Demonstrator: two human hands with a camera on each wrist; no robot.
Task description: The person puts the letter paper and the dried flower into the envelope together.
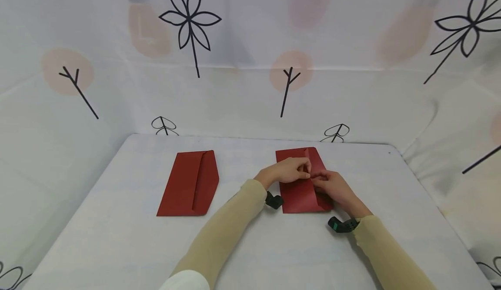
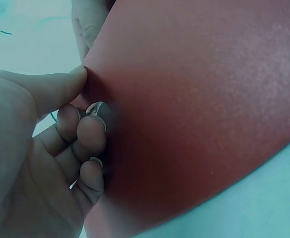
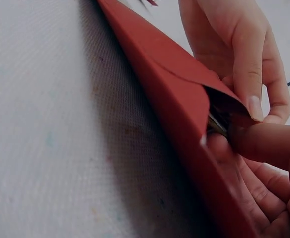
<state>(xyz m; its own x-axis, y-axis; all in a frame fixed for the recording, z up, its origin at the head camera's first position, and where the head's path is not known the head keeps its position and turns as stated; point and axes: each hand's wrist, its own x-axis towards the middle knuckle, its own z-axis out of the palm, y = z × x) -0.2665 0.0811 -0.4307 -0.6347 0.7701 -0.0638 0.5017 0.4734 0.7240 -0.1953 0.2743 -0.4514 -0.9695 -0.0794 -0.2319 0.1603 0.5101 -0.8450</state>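
A red paper envelope (image 1: 299, 194) lies on the right of the table, its pointed flap towards the right. My left hand (image 1: 291, 169) reaches over it and pinches the raised edge of its mouth between thumb and fingers. At the same mouth my right hand (image 1: 332, 186) has thumb and index finger pressed together. Between them in the right wrist view shows a thin thing with a shiny edge (image 3: 216, 120), mostly hidden inside the envelope. A small silvery spot (image 2: 97, 107) appears beside the left fingers in the left wrist view; its kind cannot be told.
A second red envelope (image 1: 180, 185) lies flat on the left of the white table (image 1: 117, 246), its flap side also to the right. Behind the table hangs a white cloth (image 1: 235, 103) with printed flowers and twigs. Dark bands sit on both wrists.
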